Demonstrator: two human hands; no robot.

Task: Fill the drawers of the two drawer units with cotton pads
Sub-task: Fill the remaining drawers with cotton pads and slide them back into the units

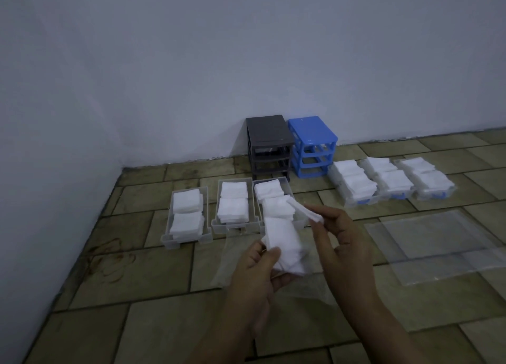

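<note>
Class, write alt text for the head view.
Left hand holds a stack of cotton pads, right hand pinches a few pads, above six filled drawers on a tiled floor; grey unit and blue unit stand empty.

Single head-worn view, wide-angle, looking forward and down, hands close, floor (pixel 153 295) and wall corner beyond

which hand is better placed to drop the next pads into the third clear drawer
The right hand. It already pinches a few cotton pads right at the near right edge of that drawer, while the left hand sits nearer the camera, gripping the main stack.
</note>
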